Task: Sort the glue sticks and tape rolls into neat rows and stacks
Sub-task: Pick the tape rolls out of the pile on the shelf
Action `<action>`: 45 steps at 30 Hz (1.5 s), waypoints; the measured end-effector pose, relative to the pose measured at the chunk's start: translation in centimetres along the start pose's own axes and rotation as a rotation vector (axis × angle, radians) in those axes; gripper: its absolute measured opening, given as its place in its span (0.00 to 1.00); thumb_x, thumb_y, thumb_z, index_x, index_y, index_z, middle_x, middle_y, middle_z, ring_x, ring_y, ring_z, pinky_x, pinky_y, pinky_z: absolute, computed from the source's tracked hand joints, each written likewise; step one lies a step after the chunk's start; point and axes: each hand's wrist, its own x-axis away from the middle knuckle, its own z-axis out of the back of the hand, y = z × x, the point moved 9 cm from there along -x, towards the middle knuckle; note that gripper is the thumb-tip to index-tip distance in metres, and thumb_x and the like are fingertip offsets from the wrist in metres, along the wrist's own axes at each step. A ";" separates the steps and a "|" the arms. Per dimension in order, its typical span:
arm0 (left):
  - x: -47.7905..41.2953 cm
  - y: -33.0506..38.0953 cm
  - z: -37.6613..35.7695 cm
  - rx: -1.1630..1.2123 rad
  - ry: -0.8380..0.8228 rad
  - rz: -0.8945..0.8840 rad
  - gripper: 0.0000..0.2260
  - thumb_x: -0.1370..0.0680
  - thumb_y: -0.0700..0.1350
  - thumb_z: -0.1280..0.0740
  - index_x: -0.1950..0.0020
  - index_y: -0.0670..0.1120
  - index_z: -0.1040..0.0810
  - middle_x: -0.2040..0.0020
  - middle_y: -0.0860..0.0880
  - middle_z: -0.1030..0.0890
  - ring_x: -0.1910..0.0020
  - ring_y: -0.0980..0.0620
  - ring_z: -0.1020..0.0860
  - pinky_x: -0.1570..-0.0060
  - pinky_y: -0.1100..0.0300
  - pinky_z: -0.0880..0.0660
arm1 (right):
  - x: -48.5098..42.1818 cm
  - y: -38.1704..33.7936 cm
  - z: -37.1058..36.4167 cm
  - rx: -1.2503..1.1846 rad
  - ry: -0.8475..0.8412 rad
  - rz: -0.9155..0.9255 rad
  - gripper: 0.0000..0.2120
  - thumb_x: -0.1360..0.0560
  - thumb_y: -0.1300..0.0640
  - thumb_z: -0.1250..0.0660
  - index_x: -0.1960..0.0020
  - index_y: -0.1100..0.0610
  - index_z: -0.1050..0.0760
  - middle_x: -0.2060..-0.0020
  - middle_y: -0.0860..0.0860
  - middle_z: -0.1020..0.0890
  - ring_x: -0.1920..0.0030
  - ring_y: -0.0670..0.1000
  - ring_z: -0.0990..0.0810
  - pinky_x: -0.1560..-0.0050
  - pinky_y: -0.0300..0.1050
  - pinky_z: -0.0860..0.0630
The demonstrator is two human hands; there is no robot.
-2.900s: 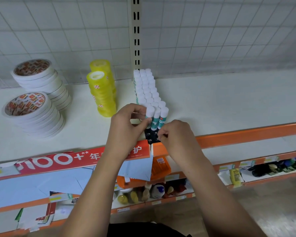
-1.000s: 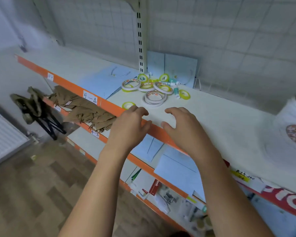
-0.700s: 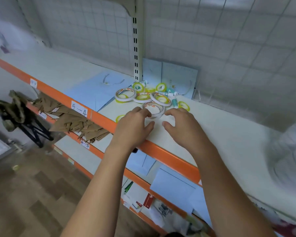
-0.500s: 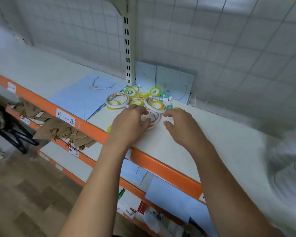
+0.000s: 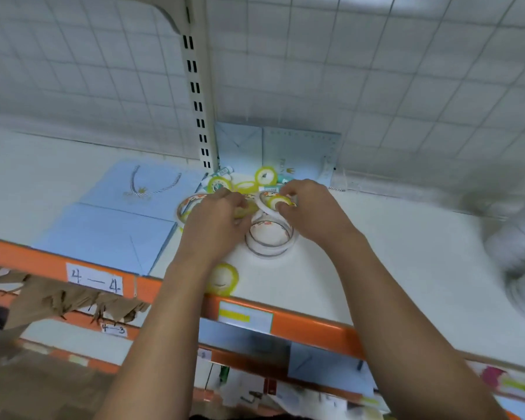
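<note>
Leftmost, well left of the big roll [image 5: 269, 239], flat blue bags [image 5: 119, 219] lie on the shelf [image 5: 391, 253], whose orange lip carries a tag [image 5: 95, 279] reading 4—4. Next comes the left hand [image 5: 215, 221], just left of the big roll and a little behind it. Its fingers [image 5: 238, 204] are curled down round a dull yellow roll [image 5: 246, 210], though blur softens the grip. In front of the big roll and to its left, at the lip, a small edge roll [image 5: 222, 278] lies flat, partly under the left forearm. The big roll itself lies flat, hole up, untouched, between the two wrists. Behind it sits the unsorted pile [image 5: 246, 186]: yellow rolls flat and on edge, with glue sticks [image 5: 225, 171] poking out at the very back by the post [image 5: 198, 116]. Just behind the big roll, tipped up, a white roll [image 5: 265, 204] with a yellow one nested inside is pinched at its rim between thumb and fingers [image 5: 291, 189] of the right hand [image 5: 311, 207]. Far right of the big roll, a white stack [image 5: 522, 237] is only a smear. My reading: the white roll hangs just behind and above the big roll, with the right hand nearer. The move therefore turns on drawing it toward the body, levelling it and seating it hole over hole. The nested yellow one may drop out on the way.
</note>
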 end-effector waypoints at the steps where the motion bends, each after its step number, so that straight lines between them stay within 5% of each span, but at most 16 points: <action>1: -0.2 -0.7 0.2 -0.001 -0.005 -0.006 0.10 0.25 0.46 0.30 0.45 0.45 0.19 0.46 0.46 0.21 0.46 0.43 0.23 0.49 0.50 0.26 | -0.4 -0.5 -0.4 0.014 0.001 -0.011 0.16 0.23 0.52 0.33 0.39 0.57 0.22 0.43 0.58 0.21 0.42 0.58 0.23 0.41 0.50 0.27; 6: -0.8 -4.4 0.4 -0.079 -0.064 0.001 0.17 0.26 0.51 0.29 0.40 0.48 0.22 0.38 0.45 0.27 0.41 0.40 0.28 0.43 0.46 0.29 | -1.9 -1.4 -3.4 0.165 -0.110 -0.137 0.15 0.21 0.46 0.38 0.54 0.57 0.23 0.47 0.60 0.23 0.44 0.62 0.26 0.41 0.52 0.30; 10: -1.1 -7.5 -0.3 -0.112 -0.124 0.057 0.25 0.28 0.59 0.30 0.35 0.51 0.26 0.29 0.43 0.33 0.32 0.40 0.35 0.36 0.46 0.35 | -1.6 -2.1 -3.9 0.167 -0.089 -0.164 0.17 0.24 0.51 0.35 0.70 0.55 0.32 0.58 0.57 0.28 0.50 0.63 0.25 0.51 0.48 0.34; 13: -1.4 -8.7 -0.7 -0.109 -0.160 0.074 0.28 0.28 0.61 0.30 0.32 0.51 0.28 0.27 0.41 0.36 0.27 0.40 0.40 0.33 0.45 0.38 | -1.1 -2.8 -3.7 0.140 -0.056 -0.138 0.10 0.26 0.52 0.32 0.58 0.58 0.20 0.50 0.59 0.25 0.47 0.61 0.26 0.43 0.49 0.34; 17: -1.7 -9.3 -1.1 -0.061 -0.209 0.088 0.27 0.29 0.62 0.30 0.34 0.51 0.26 0.32 0.43 0.31 0.31 0.41 0.36 0.35 0.46 0.36 | -0.7 -3.1 -3.7 0.045 -0.045 -0.121 0.08 0.28 0.50 0.29 0.53 0.54 0.19 0.47 0.56 0.24 0.40 0.58 0.27 0.39 0.48 0.33; 21: -1.9 -9.1 -0.1 0.003 -0.164 0.088 0.25 0.31 0.61 0.27 0.39 0.49 0.24 0.38 0.46 0.26 0.37 0.42 0.30 0.38 0.47 0.31 | -0.9 -2.7 -3.9 -0.029 -0.045 -0.154 0.09 0.29 0.49 0.28 0.54 0.53 0.21 0.52 0.51 0.21 0.46 0.53 0.23 0.49 0.44 0.32; 29: -1.3 -4.4 1.6 0.057 -0.119 -0.055 0.24 0.32 0.63 0.29 0.41 0.52 0.24 0.40 0.51 0.25 0.40 0.46 0.28 0.44 0.51 0.29 | 0.7 -1.2 -1.9 0.061 0.072 -0.243 0.36 0.35 0.38 0.26 0.31 0.48 0.32 0.39 0.52 0.26 0.39 0.58 0.34 0.37 0.49 0.34; 45: 1.7 19.0 -7.0 0.167 -0.345 -0.505 0.25 0.34 0.66 0.30 0.42 0.56 0.24 0.42 0.56 0.22 0.44 0.51 0.25 0.49 0.52 0.25 | 17.7 12.5 11.4 0.186 0.296 -0.563 0.31 0.34 0.39 0.31 0.32 0.45 0.31 0.38 0.51 0.28 0.37 0.57 0.33 0.37 0.46 0.37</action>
